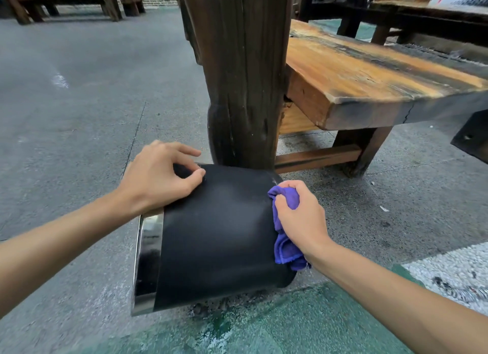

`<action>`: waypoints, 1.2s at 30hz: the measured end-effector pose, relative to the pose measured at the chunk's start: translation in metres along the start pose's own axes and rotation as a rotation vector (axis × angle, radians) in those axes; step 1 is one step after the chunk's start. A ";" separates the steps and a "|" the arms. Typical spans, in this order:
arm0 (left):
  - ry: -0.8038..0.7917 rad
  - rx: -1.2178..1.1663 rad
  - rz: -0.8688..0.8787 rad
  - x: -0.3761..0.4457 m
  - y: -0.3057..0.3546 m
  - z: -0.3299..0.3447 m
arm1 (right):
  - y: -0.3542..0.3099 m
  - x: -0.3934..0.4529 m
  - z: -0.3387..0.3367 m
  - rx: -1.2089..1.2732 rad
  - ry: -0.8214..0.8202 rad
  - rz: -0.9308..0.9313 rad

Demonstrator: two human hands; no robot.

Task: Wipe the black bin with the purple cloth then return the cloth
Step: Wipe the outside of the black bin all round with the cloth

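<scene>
**Wiping the tipped bin's far end**

Wiping is the step in hand, I judge. The black bin [219, 237] lies tipped on the floor [66, 103] between my hands, its shiny rim [148, 261] under my left forearm. My left hand [158, 177] rests curled on the bin's upper side, steadying it and grasping nothing. My right hand [298, 211] is closed around the bunched purple cloth [285, 245], pressing it against the bin's end just beside a wooden post [243, 76]. Next, I should probably drag the cloth across the broad side toward my left hand, then return the cloth.

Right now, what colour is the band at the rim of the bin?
Shiny silver, like chrome, on the black bin; the band shows in the head view.
</scene>
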State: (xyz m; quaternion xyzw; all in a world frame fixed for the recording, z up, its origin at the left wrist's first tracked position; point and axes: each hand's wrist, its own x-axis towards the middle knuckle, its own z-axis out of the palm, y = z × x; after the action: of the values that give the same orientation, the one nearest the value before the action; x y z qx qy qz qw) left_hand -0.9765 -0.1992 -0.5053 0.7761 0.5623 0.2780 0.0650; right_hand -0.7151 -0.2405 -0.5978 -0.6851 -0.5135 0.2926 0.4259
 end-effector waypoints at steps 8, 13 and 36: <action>-0.068 -0.076 0.013 -0.017 -0.018 0.033 | -0.003 -0.002 -0.008 -0.110 -0.010 0.053; -0.073 -0.047 -0.053 -0.022 -0.025 0.039 | -0.004 -0.004 -0.004 -0.126 0.011 0.048; -0.094 0.108 -0.104 -0.063 -0.077 0.060 | -0.019 -0.012 0.032 -0.267 -0.027 -0.040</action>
State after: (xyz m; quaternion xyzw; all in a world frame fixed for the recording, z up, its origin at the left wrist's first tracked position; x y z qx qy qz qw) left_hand -1.0242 -0.2165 -0.6101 0.7604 0.6124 0.2069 0.0635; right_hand -0.7541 -0.2407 -0.5961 -0.7212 -0.5672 0.2221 0.3299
